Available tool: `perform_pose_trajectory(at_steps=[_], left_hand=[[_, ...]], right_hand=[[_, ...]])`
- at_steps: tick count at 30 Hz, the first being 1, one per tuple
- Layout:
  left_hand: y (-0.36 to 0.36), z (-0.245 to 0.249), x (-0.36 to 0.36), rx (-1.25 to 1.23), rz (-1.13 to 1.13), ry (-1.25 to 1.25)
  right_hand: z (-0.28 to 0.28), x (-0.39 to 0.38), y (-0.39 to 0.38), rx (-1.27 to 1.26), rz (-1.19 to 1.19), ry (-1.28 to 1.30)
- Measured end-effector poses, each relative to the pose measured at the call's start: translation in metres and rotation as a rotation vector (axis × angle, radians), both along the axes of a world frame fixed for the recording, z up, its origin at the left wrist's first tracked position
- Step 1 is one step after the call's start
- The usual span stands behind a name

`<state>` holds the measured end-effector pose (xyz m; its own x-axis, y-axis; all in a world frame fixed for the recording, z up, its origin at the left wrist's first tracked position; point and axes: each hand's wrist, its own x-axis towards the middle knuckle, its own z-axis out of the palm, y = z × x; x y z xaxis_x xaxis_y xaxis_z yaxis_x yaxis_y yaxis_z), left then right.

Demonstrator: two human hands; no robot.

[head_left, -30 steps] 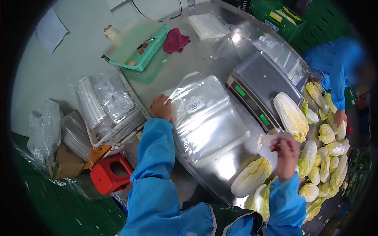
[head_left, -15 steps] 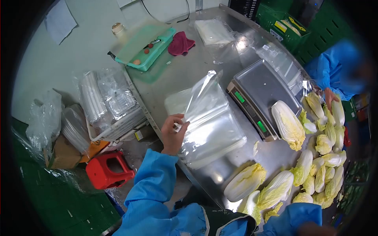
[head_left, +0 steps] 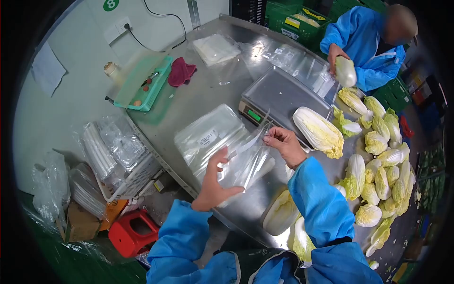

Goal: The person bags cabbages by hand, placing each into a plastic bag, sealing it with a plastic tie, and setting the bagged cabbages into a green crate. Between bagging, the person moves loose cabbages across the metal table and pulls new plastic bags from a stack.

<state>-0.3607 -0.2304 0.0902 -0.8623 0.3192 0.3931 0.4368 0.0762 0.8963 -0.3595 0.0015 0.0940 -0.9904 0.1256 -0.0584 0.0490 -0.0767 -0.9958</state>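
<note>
My right hand pinches a clear plastic bag by its edge, in front of the scale. My left hand has its thumb and fingers spread at the bag's left side. Under and behind that bag lies a stack of clear bags, with a white label showing on top. A napa cabbage rests on the near right part of the weighing scale. Another cabbage lies close to my right forearm, which partly covers it.
Many trimmed cabbages are heaped along the right side of the steel table. Across it, a co-worker holds a cabbage. A green basket, a dark red cloth and more bags lie toward the back. A red stool stands at left.
My right hand has come up from the lower right and gripped the bag's edge. My left hand has let go and spread its fingers. The co-worker has lifted a cabbage. The view has shifted.
</note>
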Motion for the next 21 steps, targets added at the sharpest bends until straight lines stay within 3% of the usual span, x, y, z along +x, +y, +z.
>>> perform_pose_trajectory(at_steps=[1,4,6,7,8,10,11,12,13,16,18,21], left_hand=[[0.003,0.006,-0.002,0.087,0.038,-0.13],[-0.001,0.002,-0.024,-0.096,-0.13,-0.223],[-0.005,-0.026,-0.037,-0.256,-0.202,-0.168],[-0.01,-0.023,-0.041,-0.282,-0.112,-0.105],[-0.017,-0.02,-0.045,-0.308,-0.015,-0.044],[-0.028,-0.028,-0.062,-0.191,0.104,-0.093],[-0.038,-0.025,-0.069,-0.254,0.068,-0.336],[-0.038,-0.023,-0.072,-0.254,0.061,-0.331],[-0.038,-0.021,-0.075,-0.259,0.05,-0.249],[-0.036,-0.009,-0.076,-0.321,0.016,-0.135],[-0.031,-0.003,-0.074,-0.202,0.073,-0.117],[-0.023,-0.004,-0.071,-0.146,0.091,-0.095]], right_hand=[[0.0,0.003,-0.002,0.05,0.043,0.01],[-0.001,0.008,-0.002,0.201,0.152,-0.022],[0.006,0.014,0.009,0.596,-0.01,0.253],[0.012,0.016,0.033,0.805,-0.194,0.304],[0.005,0.021,0.071,1.183,-0.324,0.328],[0.012,0.035,0.109,1.615,-0.341,-0.315],[0.01,0.044,0.119,1.648,-0.224,-0.477],[0.011,0.051,0.124,1.67,-0.103,-0.634],[0.013,0.053,0.128,1.668,-0.112,-0.637],[0.016,0.056,0.153,1.501,-0.04,-0.541],[0.021,0.062,0.179,1.186,-0.051,-0.24],[0.024,0.079,0.188,1.106,-0.245,-0.181]])
